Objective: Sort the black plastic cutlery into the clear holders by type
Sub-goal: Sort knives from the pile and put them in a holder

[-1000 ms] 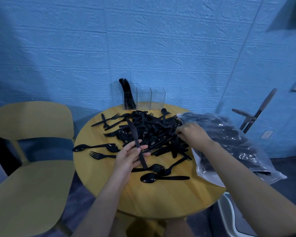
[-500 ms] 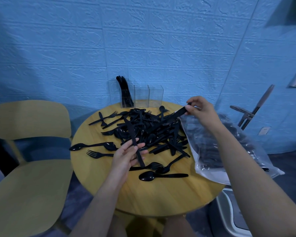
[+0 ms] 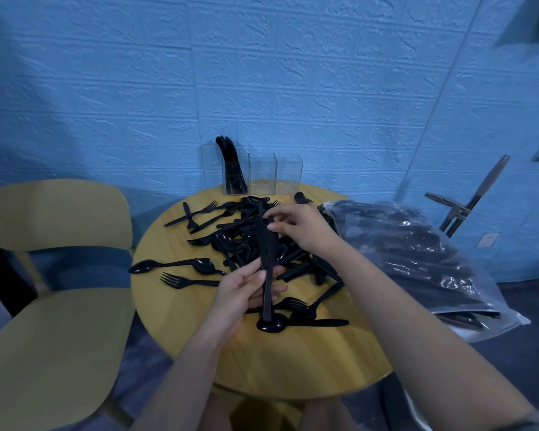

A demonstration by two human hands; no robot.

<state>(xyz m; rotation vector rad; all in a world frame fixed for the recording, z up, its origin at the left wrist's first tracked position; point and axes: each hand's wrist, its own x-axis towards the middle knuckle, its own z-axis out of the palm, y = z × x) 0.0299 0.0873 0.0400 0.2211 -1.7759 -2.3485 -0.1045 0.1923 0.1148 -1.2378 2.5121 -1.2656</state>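
A person's left hand (image 3: 246, 287) grips the near ends of a few black knives (image 3: 265, 262), holding them upright over the middle of a round wooden desk (image 3: 293, 362), while the right hand (image 3: 299, 227) pinches their far ends, apparently squaring them into one bundle so they go into a holder together. How many knives are in the bundle cannot be told.

The unsorted heap of cutlery (image 3: 240, 241) lies just beyond and under the hands, forks and spoons tangled together. Stray pieces sit apart on the left: a loose fork (image 3: 187, 281) and a spoon (image 3: 168, 265) near the desk's left edge, and another spoon (image 3: 274, 324) on the near side, touching the bundle's lower tip in this view.

Three clear holders (image 3: 262, 178) stand in a row at the far edge, against the blue wall. The left one already carries knives (image 3: 231, 163), which suggests the bundle belongs there; the middle and right ones look empty.

A clear bag (image 3: 417, 262) of more cutlery overhangs the desk's right edge, leaving little room on that side. The near part of the desk is bare wood, and the path to the holders runs over the heap, so the bundle likely has to be lifted clear. A yellow chair (image 3: 53, 321) stands to the left.
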